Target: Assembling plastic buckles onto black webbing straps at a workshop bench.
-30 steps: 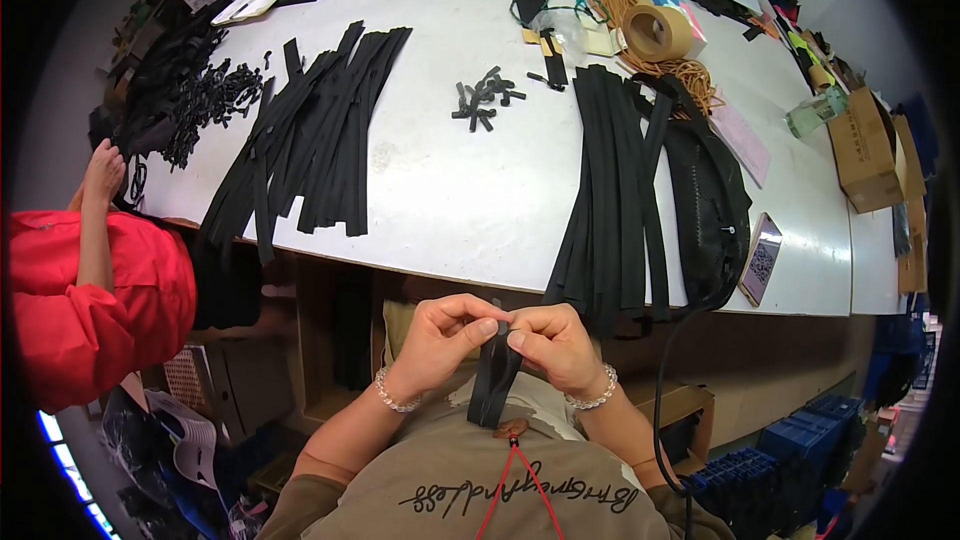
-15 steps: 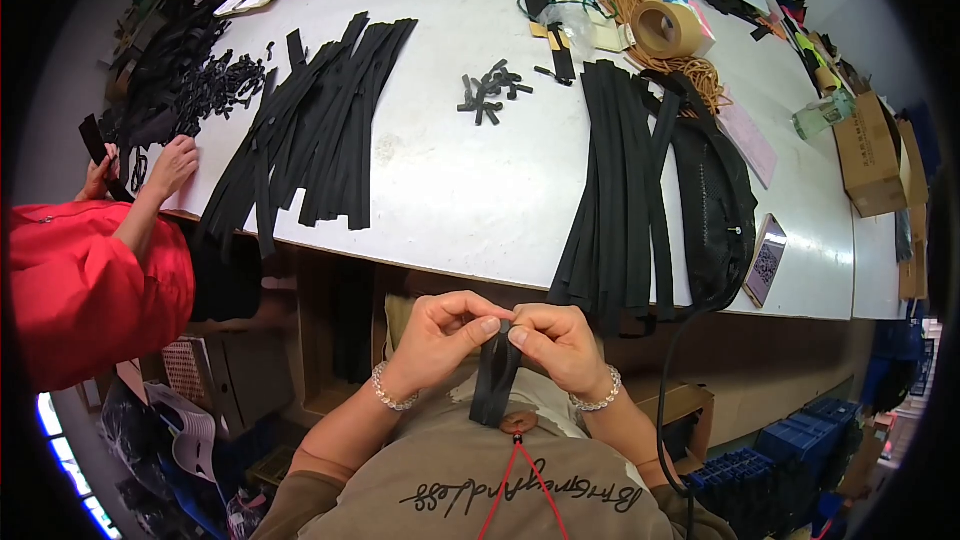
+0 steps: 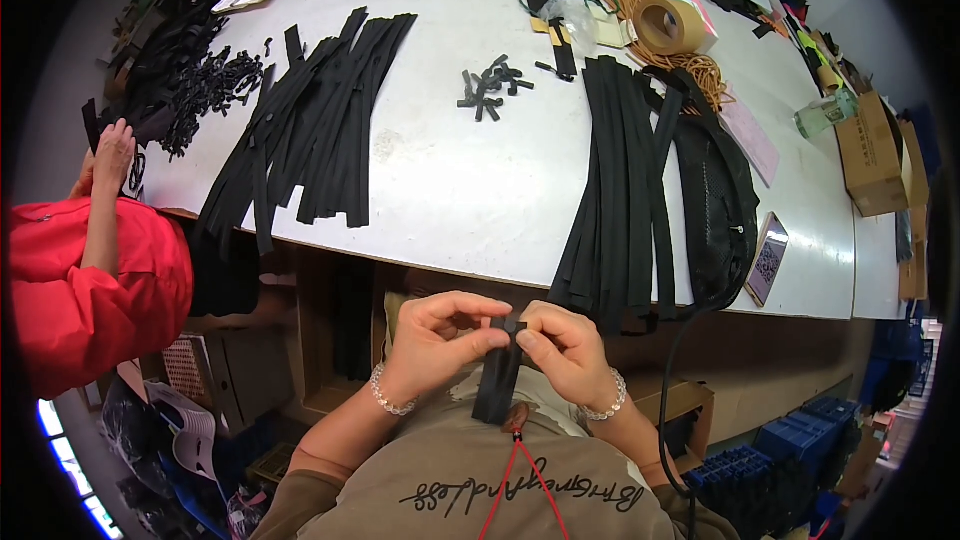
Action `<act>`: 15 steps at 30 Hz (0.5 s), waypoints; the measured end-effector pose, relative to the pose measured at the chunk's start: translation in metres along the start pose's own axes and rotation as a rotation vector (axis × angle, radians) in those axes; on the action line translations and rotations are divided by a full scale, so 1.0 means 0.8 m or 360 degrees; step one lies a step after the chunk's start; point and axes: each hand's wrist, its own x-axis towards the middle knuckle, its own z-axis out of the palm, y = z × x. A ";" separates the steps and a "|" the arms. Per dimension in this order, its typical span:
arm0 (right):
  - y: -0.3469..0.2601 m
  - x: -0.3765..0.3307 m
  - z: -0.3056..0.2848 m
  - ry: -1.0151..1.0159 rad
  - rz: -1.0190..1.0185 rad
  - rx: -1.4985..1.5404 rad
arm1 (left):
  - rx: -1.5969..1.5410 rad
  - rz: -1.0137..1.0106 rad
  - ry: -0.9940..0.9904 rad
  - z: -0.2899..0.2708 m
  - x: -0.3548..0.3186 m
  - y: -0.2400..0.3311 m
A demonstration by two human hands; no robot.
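Observation:
In front of my chest, below the table's near edge, I hold a black zipper strip (image 3: 495, 392) by its upper end. The strip hangs down between my wrists. My left hand (image 3: 442, 340) is closed, its thumb and forefinger pinching the left side of that end. Closed as well, my right hand (image 3: 566, 348) grips the right side with thumb and forefinger. The fingertips nearly meet, and whether a small part sits between them I cannot make out. Several small black zipper pulls (image 3: 492, 88) are heaped mid-table.
Black strips lie in a left bundle (image 3: 330, 120) and a right bundle (image 3: 622, 190) on the white table (image 3: 470, 200). Beside the right one are a black bag (image 3: 715, 200) and a phone (image 3: 767, 258). At left, a red-sleeved co-worker (image 3: 100, 280) handles black parts. A tape roll (image 3: 668, 25) stands behind.
My fingers have shifted slightly at the strip's top, and the gap seen along the strip has narrowed. The co-worker's hands have drawn together toward the left.

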 end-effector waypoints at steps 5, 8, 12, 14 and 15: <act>-0.006 -0.001 0.002 0.0136 -0.0537 -0.0480 | 0.0066 0.0183 -0.0060 0.001 -0.002 0.004; 0.003 -0.001 0.004 0.0252 -0.0899 -0.0687 | 0.0199 0.0362 -0.0064 0.000 -0.004 0.003; 0.007 -0.004 0.002 0.0255 -0.1022 -0.0819 | 0.0230 0.0530 -0.0145 -0.002 -0.003 0.002; 0.008 -0.004 0.001 0.0250 -0.1051 -0.0850 | 0.0236 0.0575 -0.0160 -0.003 -0.002 0.001; 0.008 -0.005 0.002 0.0250 -0.1055 -0.0844 | 0.0241 0.0620 -0.0176 -0.004 -0.002 0.001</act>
